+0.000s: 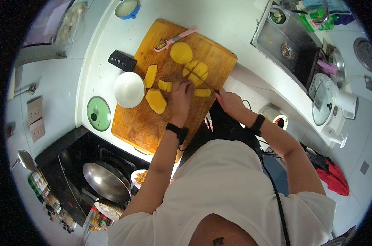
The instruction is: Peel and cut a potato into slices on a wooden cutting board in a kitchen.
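Observation:
My right hand [229, 103] grips a knife by its handle, and the narrow blade [204, 80] lies across cut yellow pieces, likely potato [198, 70]. Bent fingers of my left hand [182, 92] rest beside these pieces; whether they press on one is hidden. Around them on the wooden cutting board [136, 126] lie a round yellow piece [181, 53], a large flat slice [156, 101], a long slice [151, 76], small chunks [165, 85] and a block [202, 92] under the blade's handle end. A pink peeler [176, 39] lies at the board's far part.
Left of the board are a white bowl [129, 89] overlapping its edge, a black slotted holder [122, 61] and a green lid [99, 113]. A blue cup [127, 9] stands beyond. The stove holds a metal wok [107, 182]; a sink [284, 40] is at upper right.

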Motion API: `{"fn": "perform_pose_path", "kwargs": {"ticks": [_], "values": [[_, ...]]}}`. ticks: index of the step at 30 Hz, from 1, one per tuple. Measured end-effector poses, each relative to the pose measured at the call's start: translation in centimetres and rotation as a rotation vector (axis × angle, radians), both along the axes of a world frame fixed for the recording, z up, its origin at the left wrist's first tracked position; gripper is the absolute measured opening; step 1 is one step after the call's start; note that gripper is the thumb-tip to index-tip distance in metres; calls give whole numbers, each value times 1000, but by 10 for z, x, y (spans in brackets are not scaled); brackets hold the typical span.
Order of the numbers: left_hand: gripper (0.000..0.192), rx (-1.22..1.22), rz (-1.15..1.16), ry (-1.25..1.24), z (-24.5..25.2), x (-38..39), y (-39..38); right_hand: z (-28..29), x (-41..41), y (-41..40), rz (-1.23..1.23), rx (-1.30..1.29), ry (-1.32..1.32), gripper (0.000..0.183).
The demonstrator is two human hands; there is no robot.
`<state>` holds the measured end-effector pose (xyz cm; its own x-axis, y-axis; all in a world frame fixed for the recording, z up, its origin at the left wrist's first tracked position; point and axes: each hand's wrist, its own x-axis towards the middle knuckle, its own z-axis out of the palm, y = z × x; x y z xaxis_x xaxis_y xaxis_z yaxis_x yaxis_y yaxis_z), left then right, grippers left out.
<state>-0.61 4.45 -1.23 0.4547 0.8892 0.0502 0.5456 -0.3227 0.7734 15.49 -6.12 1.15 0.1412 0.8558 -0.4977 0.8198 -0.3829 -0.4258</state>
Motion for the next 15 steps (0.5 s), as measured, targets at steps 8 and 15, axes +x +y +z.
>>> {"fn": "perform_pose_path", "kwargs": {"ticks": [8,15], "values": [[14,-88,38,-83,-4,6,0,-27,6,6,-40,136,12,31],[25,73,134,-64,1,5,5,-11,11,-7,-53,346,118,29]]}}
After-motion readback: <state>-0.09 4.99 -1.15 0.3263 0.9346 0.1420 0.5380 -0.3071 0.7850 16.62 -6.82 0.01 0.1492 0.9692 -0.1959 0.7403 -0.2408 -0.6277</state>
